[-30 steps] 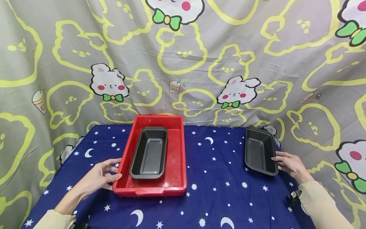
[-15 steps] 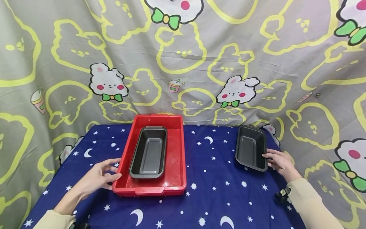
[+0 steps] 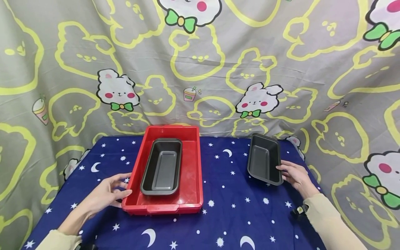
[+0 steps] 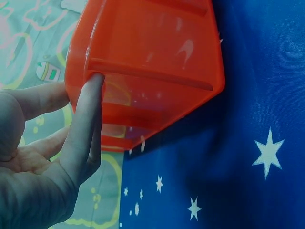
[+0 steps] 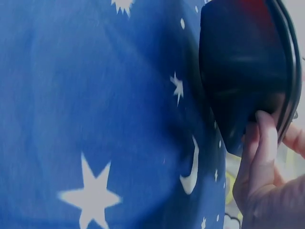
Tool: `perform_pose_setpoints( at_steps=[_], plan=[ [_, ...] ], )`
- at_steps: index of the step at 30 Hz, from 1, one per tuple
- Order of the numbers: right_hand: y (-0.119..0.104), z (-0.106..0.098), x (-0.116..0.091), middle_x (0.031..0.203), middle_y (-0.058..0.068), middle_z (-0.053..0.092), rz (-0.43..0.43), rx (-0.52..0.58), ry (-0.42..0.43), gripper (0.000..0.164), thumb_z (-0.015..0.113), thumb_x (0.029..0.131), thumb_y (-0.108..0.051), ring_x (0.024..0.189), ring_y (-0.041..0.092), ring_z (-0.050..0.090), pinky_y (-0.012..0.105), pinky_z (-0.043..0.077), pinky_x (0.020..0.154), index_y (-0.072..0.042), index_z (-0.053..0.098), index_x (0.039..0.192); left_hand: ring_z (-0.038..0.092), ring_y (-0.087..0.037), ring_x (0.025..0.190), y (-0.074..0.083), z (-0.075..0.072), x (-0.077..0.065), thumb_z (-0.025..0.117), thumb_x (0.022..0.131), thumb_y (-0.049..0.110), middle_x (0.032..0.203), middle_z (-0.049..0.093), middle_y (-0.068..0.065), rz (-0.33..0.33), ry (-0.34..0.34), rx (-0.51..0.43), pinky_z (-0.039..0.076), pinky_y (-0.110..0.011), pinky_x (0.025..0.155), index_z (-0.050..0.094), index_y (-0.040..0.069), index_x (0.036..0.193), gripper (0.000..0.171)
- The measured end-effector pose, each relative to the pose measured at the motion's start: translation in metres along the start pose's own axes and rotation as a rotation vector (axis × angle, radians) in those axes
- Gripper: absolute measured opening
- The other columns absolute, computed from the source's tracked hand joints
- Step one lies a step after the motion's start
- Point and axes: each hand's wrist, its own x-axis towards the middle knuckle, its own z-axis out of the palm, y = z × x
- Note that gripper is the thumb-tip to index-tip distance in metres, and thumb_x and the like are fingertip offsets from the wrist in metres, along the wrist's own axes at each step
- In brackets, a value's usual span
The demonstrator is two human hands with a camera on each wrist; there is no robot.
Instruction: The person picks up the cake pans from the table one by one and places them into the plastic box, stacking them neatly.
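Note:
My right hand [image 3: 297,177] pinches the right rim of a dark grey loaf pan [image 3: 265,158], thumb on the rim and fingers against its outer wall. The pan hangs tilted a little above the cloth; the right wrist view shows its outer side [image 5: 248,67]. On the left, my left hand [image 3: 104,192] grips the near left edge of a red plastic tray [image 3: 190,205], with fingers [image 4: 86,129] against its outer wall in the left wrist view. A second dark loaf pan [image 3: 164,170] lies upright inside the tray, toward its left side.
A dark blue cloth [image 3: 225,222] with white stars and moons covers the table. Right behind the table hangs a grey curtain [image 3: 212,69] with yellow outlines and rabbits, which also closes in both sides. Blue cloth separates the tray from the held pan.
My right hand has carried the loaf pan leftward and slightly up in the view, toward the red tray. The left hand, tray and second pan stay in place.

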Motion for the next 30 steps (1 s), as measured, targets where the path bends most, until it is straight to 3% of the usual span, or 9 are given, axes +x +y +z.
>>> perform_pose_setpoints(
  at_steps=[19, 22, 26, 30],
  plan=[
    [-0.009, 0.040, -0.008, 0.085, -0.013, 0.078, 0.010, 0.046, -0.002, 0.031, 0.069, 0.095, 0.003, 0.077, 0.007, 0.074, 0.021, 0.064, 0.068, -0.028, 0.074, 0.096, 0.076, -0.030, 0.096, 0.000, 0.000, 0.001, 0.072, 0.098, 0.009, 0.123, 0.060, -0.034, -0.015, -0.003, 0.008, 0.068, -0.049, 0.073, 0.026, -0.010, 0.161, 0.079],
    [-0.012, 0.048, -0.010, 0.087, -0.013, 0.078, 0.012, 0.041, -0.010, 0.031, 0.071, 0.095, 0.002, 0.079, 0.007, 0.074, 0.022, 0.064, 0.070, -0.022, 0.073, 0.116, 0.077, -0.029, 0.094, -0.001, 0.000, 0.001, 0.072, 0.098, 0.008, 0.122, 0.060, -0.033, -0.012, -0.003, 0.005, 0.068, -0.048, 0.073, 0.026, -0.010, 0.161, 0.079],
    [-0.017, 0.059, -0.013, 0.092, -0.013, 0.079, 0.003, 0.028, -0.036, 0.062, 0.071, 0.096, 0.000, 0.083, 0.009, 0.076, 0.023, 0.065, 0.075, -0.004, 0.049, 0.154, 0.078, -0.027, 0.092, -0.003, -0.001, 0.000, 0.072, 0.098, 0.007, 0.120, 0.063, -0.030, -0.007, -0.006, 0.002, 0.068, -0.048, 0.073, 0.026, -0.011, 0.160, 0.079],
    [-0.024, 0.069, -0.018, 0.094, -0.014, 0.078, -0.005, 0.015, -0.053, 0.078, 0.070, 0.097, -0.001, 0.086, 0.008, 0.077, 0.024, 0.065, 0.077, 0.003, 0.029, 0.164, 0.078, -0.026, 0.091, -0.003, -0.002, 0.002, 0.072, 0.098, 0.009, 0.118, 0.065, -0.027, -0.006, -0.010, 0.005, 0.068, -0.048, 0.073, 0.026, -0.010, 0.160, 0.080]
  ],
)
